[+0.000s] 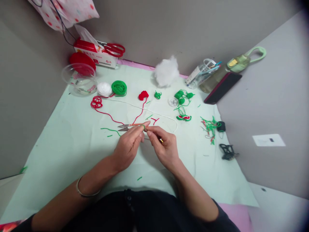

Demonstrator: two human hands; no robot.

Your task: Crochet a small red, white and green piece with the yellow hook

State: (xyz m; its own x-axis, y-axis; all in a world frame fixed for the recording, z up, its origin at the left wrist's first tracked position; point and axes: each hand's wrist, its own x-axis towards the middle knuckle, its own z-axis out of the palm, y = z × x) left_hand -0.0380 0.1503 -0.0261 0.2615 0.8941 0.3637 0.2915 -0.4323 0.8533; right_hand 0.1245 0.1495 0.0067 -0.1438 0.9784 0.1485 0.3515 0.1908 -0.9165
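My left hand (pixel 129 145) is closed, with green yarn (pixel 144 127) at its fingertips; a loose green tail (pixel 109 129) runs out to the left on the cloth. Against it, my right hand (pixel 165 145) pinches thumb and forefinger at the same yarn. The exact shape of the yarn between the fingertips is too small to make out. Thread snips (pixel 124 126) with orange handles point left beside my left hand, their rear part hidden behind it. Under my right hand shows a small yellow tip (pixel 161 140) of something mostly covered.
Beyond the hands lie a green yarn ball (pixel 119 88), white yarn ball (pixel 104 89), red crocheted piece (pixel 143 95), stuffing (pixel 166 71) and green crocheted pieces (pixel 181 97). Yarn scraps (pixel 211 127) and a black clip (pixel 228 151) are right. A bottle (pixel 212 80) and phone (pixel 223 87) stand at back.
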